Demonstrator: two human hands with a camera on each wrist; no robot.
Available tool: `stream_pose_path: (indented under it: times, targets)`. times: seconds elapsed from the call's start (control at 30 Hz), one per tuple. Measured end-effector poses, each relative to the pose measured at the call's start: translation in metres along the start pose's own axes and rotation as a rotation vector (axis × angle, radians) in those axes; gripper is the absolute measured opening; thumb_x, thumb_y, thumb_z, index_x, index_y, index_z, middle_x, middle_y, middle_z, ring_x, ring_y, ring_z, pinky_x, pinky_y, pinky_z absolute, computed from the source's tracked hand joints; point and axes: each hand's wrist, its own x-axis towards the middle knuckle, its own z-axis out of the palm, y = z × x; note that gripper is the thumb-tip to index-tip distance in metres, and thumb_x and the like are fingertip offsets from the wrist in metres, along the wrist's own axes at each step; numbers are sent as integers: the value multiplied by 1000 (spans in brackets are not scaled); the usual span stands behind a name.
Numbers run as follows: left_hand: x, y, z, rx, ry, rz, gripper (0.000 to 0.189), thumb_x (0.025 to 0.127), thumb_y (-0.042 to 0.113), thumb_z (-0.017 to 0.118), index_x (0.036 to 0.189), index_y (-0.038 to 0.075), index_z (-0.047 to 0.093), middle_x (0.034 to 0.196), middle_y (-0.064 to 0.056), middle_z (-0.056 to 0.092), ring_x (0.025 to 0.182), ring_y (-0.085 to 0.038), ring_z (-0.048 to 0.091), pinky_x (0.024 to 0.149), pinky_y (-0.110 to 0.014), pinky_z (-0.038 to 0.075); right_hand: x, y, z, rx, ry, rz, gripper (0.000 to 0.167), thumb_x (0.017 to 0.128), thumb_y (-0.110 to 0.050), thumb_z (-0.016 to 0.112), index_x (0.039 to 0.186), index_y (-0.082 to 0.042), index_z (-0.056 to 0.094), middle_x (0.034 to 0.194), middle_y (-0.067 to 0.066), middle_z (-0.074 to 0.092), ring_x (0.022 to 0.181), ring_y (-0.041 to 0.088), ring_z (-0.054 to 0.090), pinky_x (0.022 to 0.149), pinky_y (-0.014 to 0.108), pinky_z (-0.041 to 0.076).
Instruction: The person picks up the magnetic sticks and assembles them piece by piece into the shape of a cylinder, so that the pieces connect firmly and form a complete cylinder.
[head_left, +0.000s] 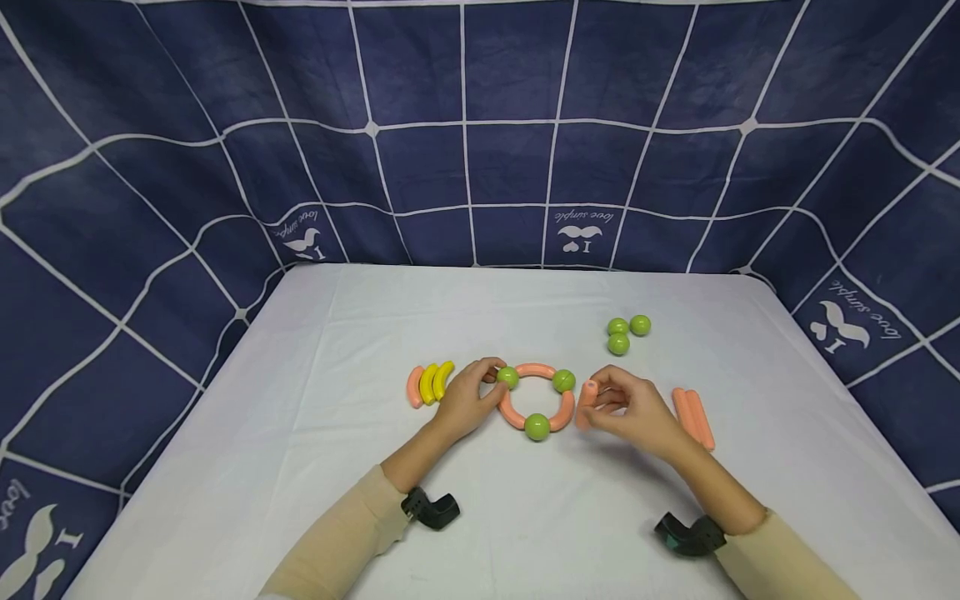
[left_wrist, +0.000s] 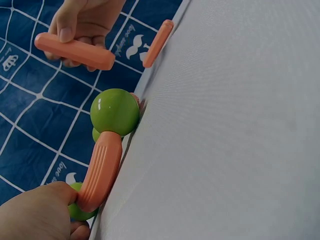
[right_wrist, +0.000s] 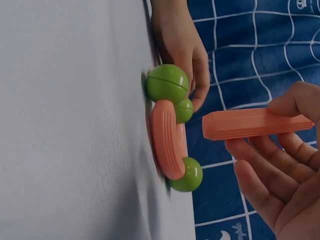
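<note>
A ring of green balls and curved orange pieces lies on the white table, with one ball at the front (head_left: 537, 427), one at the back right (head_left: 564, 381) and one at the left (head_left: 507, 377). Thumb and fingers of my left hand (head_left: 465, 398) pinch the left green ball, where a curved orange piece (left_wrist: 101, 172) meets it. Just right of the ring, my right hand (head_left: 633, 415) grips a straight orange rod (right_wrist: 250, 124) between thumb and fingertips, raised off the cloth. One end of that rod points toward the ring in the right wrist view.
Two more straight orange rods (head_left: 693, 418) lie beyond my right hand. Three loose green balls (head_left: 618, 343) sit together farther back. Left of my left hand are two yellow curved pieces (head_left: 433, 383) beside a single orange curved one (head_left: 414, 387). Blue checked cloth (head_left: 510, 167) hangs around the table.
</note>
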Motion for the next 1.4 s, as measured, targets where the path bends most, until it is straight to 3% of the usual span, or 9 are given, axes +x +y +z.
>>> stream_pose_path:
  times: [0.53, 0.77, 1.17, 1.4]
  targets:
    - [-1, 2, -2, 3, -6, -3, 30, 93, 20, 65, 121, 10, 60, 107, -5, 63, 98, -18, 59, 88, -36, 48, 19, -7, 25, 40, -60, -65, 28, 80, -3, 78, 100, -3, 59, 91, 5, 68, 82, 16, 68, 75, 31, 55]
    - [-1, 1, -1, 8, -2, 6, 30, 93, 19, 65, 121, 9, 60, 106, -5, 63, 97, -19, 60, 88, -36, 48, 23, -9, 35, 58, -77, -95, 26, 80, -2, 77, 96, -6, 57, 85, 5, 70, 76, 16, 68, 68, 32, 54]
    - [-2, 1, -1, 17, -3, 13, 29, 93, 18, 64, 121, 9, 60, 106, -5, 63, 97, -19, 60, 88, -36, 48, 23, -8, 41, -8, -48, -118, 25, 80, -3, 77, 94, -9, 57, 83, -2, 70, 73, 14, 61, 64, 28, 49]
    - [-1, 0, -1, 9, 1, 15, 30, 93, 18, 65, 121, 9, 60, 105, -5, 63, 97, -19, 60, 88, -36, 48, 22, -7, 41, -13, -46, -131, 25, 80, -3, 77, 95, -9, 58, 84, 1, 70, 75, 16, 63, 65, 30, 49]
